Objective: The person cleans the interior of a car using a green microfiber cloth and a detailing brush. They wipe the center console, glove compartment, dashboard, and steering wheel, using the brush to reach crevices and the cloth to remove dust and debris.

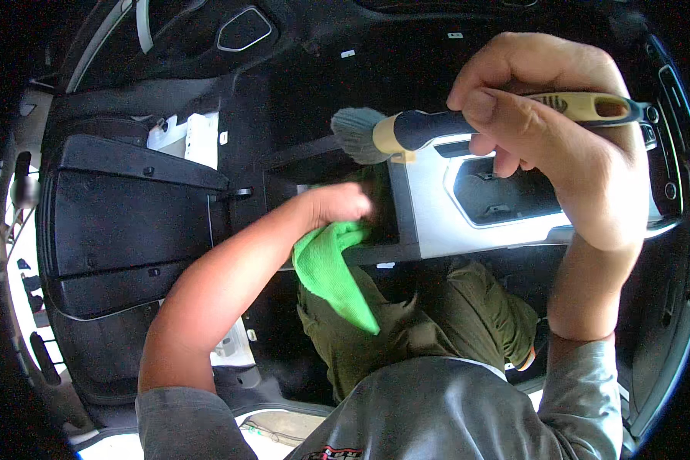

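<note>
In the upper right, my right hand (558,115) is closed around the dark and beige handle of a detailing brush (425,129). Its soft grey bristles point left, over the edge of the centre console. Lower and further left, my left hand (345,204), somewhat blurred, grips a green microfiber cloth (330,273) at the dark open compartment of the console. The cloth hangs down over my trouser leg. My left fingertips are hidden in shadow.
This is a car interior. The console's silver trim panel (437,218) surrounds a dark recess on the right. Dark seatbacks (132,224) stand at left, with white pieces (202,141) beside them. A speaker grille (244,29) is at the top.
</note>
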`<action>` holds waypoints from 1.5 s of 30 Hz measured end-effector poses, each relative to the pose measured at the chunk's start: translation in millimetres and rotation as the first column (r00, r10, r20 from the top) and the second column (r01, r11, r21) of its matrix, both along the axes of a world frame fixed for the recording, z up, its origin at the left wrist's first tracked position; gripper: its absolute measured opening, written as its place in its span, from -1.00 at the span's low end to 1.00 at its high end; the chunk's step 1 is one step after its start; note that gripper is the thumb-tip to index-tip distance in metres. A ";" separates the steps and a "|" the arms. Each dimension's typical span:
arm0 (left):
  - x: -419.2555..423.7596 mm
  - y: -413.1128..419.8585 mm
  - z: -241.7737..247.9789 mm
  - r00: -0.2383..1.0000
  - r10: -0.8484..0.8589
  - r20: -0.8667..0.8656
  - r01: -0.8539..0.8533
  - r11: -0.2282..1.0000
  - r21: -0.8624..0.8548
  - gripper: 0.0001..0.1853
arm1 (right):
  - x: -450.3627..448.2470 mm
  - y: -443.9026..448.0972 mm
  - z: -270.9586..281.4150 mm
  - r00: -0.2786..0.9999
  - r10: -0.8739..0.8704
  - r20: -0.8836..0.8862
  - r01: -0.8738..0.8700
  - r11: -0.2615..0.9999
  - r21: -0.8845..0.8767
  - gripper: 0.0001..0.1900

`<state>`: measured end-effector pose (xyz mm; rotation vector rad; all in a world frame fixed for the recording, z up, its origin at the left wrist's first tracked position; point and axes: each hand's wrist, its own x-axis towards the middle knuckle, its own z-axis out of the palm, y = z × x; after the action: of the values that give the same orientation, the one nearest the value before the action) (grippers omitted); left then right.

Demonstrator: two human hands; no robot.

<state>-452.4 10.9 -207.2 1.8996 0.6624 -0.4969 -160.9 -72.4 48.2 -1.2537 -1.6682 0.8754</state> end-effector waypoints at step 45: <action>-1.1 -58.6 120.3 0.893 0.267 0.364 -0.360 0.908 0.216 -0.72 | 5.4 -12.5 -24.5 0.965 0.145 0.216 -0.152 0.988 0.015 -0.84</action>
<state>-453.5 -47.7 -86.9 2.0195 0.8322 0.1308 -155.5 -84.9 23.7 -1.2501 -1.9611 0.8212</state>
